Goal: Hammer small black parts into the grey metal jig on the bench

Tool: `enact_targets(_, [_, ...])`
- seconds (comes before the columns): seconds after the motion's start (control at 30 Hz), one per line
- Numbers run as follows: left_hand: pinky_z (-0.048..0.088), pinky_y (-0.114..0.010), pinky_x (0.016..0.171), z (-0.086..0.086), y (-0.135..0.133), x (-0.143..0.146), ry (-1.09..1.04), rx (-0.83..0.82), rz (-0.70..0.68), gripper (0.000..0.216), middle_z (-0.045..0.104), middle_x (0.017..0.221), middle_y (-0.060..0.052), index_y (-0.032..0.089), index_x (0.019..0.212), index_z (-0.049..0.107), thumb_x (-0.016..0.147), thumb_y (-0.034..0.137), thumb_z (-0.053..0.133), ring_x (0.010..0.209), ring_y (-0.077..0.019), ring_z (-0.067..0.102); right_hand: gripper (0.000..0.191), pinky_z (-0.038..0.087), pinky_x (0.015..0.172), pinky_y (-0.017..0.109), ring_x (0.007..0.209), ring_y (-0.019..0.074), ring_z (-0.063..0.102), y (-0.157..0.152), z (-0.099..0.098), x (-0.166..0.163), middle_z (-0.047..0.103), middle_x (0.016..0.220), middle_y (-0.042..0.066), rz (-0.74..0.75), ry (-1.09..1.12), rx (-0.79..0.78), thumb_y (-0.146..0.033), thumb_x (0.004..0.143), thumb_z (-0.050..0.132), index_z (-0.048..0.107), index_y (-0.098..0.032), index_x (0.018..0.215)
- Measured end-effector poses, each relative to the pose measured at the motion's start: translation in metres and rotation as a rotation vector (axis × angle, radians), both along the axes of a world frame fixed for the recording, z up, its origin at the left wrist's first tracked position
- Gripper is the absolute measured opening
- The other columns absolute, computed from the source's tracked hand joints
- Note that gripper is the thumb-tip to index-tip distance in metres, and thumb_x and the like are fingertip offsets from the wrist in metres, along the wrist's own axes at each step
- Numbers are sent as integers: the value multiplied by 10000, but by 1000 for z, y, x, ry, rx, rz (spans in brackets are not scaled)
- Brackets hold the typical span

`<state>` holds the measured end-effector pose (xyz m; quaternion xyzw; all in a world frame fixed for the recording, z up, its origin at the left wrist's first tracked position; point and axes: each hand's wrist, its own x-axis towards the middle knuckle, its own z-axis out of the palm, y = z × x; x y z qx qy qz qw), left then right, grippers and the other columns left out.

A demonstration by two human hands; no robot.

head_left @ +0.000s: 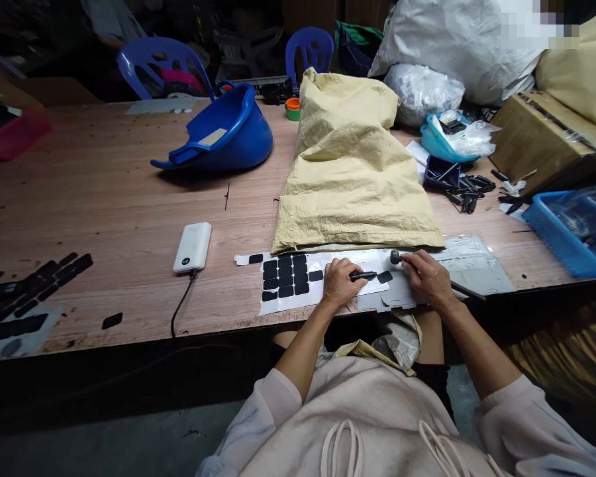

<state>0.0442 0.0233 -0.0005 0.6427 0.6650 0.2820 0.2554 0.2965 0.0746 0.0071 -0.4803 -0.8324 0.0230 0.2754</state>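
My left hand [340, 283] is closed on a slim black pen-shaped piece [365, 275], which points to the right just above a white sheet [328, 298]. In my right hand [431, 281] is what looks like a small hammer, its round dark head [395, 257] to the left of my fingers and its black handle [469, 291] sticking out to the right. Between the hands a black rounded patch [385, 277] lies near the sheet's right end. Rows of black rounded patches [286, 269] cover the sheet's left part. Beneath the hands is a grey board [372, 303].
A tan sack [357, 179] stands just beyond the hands. A white power bank [193, 246] with a cable and a tilted blue basin [243, 132] are to the left. At right are loose black pieces [469, 192], a blue tray [566, 245] and a cardboard box [541, 139].
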Motion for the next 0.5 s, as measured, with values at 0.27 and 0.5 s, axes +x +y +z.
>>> enact_targets(0.27, [449,-423,969,-3,-1,-1,6,6,-15,118,728,945,-23,276,894,797,793,277,858,1026,-255,607,219,438,840,405,925,257,549,7,-21,11,665,977,84,5,-86,40,-285,991,559,741,-245,1107])
enact_targets(0.5, [441,-431,975,3,-6,-3,49,14,-61,108,722,977,-44,272,958,808,861,320,812,1049,-262,592,193,428,862,392,918,250,535,6,-17,6,661,965,73,-5,-81,16,-301,993,559,724,-242,1071])
